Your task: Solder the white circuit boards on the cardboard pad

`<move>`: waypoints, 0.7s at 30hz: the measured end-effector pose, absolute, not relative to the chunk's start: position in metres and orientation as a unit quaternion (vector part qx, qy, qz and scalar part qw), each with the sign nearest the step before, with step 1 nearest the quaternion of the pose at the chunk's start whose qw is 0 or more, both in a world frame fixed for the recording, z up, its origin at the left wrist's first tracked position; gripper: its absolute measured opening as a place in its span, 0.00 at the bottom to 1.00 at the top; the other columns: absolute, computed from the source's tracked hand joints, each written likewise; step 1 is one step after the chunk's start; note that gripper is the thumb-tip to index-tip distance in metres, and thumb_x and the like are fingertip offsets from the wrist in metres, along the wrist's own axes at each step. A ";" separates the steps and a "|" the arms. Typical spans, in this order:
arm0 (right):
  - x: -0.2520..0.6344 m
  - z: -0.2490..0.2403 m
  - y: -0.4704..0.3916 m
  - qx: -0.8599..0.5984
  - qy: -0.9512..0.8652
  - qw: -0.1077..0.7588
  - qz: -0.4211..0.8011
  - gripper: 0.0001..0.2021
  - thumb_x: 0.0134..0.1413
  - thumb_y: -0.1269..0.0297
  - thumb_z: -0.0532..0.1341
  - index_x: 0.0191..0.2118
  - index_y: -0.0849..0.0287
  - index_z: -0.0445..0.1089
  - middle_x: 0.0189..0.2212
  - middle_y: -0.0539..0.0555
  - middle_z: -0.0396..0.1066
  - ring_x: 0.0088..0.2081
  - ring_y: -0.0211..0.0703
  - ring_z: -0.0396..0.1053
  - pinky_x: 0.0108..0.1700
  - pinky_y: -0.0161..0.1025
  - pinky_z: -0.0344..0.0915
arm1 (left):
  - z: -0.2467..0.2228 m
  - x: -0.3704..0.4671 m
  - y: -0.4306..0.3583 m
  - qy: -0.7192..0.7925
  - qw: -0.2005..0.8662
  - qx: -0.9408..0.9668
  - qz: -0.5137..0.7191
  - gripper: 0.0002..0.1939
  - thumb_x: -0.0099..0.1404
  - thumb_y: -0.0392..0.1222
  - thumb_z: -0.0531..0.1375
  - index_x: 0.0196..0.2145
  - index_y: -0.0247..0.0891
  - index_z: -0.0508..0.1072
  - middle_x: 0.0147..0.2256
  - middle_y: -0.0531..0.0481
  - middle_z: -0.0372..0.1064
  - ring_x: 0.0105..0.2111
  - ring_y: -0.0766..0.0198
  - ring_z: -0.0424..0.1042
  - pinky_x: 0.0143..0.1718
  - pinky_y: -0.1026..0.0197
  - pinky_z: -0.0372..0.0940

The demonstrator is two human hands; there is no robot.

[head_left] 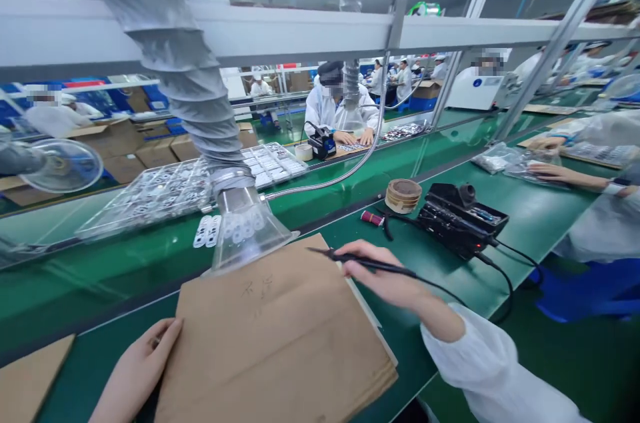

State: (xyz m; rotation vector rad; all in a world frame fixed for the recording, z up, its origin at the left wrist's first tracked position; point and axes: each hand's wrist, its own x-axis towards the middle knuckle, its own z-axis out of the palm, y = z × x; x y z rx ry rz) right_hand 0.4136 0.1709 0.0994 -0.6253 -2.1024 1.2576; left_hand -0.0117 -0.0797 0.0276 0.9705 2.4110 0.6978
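Observation:
A stack of brown cardboard sheets [270,336] lies on the green bench in front of me. At its left edge is my left hand [153,356], fingers curled with the fingertips against the cardboard. My right hand [383,273] grips a black soldering iron [370,262] whose thin tip points left over the far right corner of the stack. Its cable runs off to the right. A clear fume hood [247,230] on a grey ribbed duct hangs just past the stack's far edge.
White parts [207,231] lie left of the hood. Beyond are clear part trays [265,166]. At right stand a tape roll [403,195], a red-handled tool [373,218] and a black soldering station [460,220]. Other people's hands [550,170] work further right.

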 end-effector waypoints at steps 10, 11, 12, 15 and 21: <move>0.321 0.073 0.162 -0.008 -0.882 0.348 0.317 0.13 0.73 0.64 0.57 0.56 0.58 0.74 0.44 0.57 0.80 0.44 0.41 0.78 0.47 0.36 0.71 | 0.035 0.002 -0.078 0.859 0.233 0.362 0.278 0.33 0.69 0.73 0.50 0.45 0.41 0.76 0.41 0.47 0.80 0.43 0.50 0.79 0.38 0.61 0.69; 0.320 0.065 0.163 0.005 -0.885 0.362 0.294 0.13 0.72 0.66 0.57 0.56 0.58 0.73 0.43 0.57 0.79 0.42 0.41 0.77 0.45 0.36 0.71 | 0.036 0.002 -0.077 0.858 0.221 0.377 0.270 0.32 0.70 0.72 0.50 0.42 0.41 0.76 0.38 0.47 0.79 0.40 0.51 0.78 0.36 0.61 0.67; 0.320 0.058 0.163 0.016 -0.887 0.372 0.271 0.13 0.71 0.68 0.57 0.57 0.58 0.72 0.41 0.57 0.79 0.40 0.40 0.76 0.42 0.35 0.70 | 0.038 0.001 -0.075 0.856 0.207 0.397 0.257 0.31 0.70 0.71 0.50 0.38 0.40 0.76 0.35 0.48 0.78 0.37 0.52 0.77 0.34 0.61 0.65; 0.321 0.048 0.165 0.023 -0.893 0.389 0.224 0.16 0.69 0.71 0.57 0.59 0.56 0.69 0.38 0.54 0.76 0.37 0.39 0.73 0.38 0.35 0.68 | 0.046 -0.003 -0.063 0.849 0.161 0.459 0.206 0.31 0.71 0.69 0.49 0.27 0.40 0.71 0.26 0.49 0.72 0.28 0.57 0.70 0.30 0.61 0.57; 0.320 0.045 0.164 -0.025 -0.894 0.401 0.197 0.17 0.69 0.72 0.57 0.59 0.54 0.69 0.34 0.51 0.70 0.31 0.36 0.70 0.33 0.33 0.67 | 0.044 -0.002 -0.027 0.829 0.086 0.465 0.299 0.28 0.74 0.63 0.48 0.26 0.39 0.69 0.26 0.50 0.70 0.28 0.59 0.67 0.32 0.62 0.57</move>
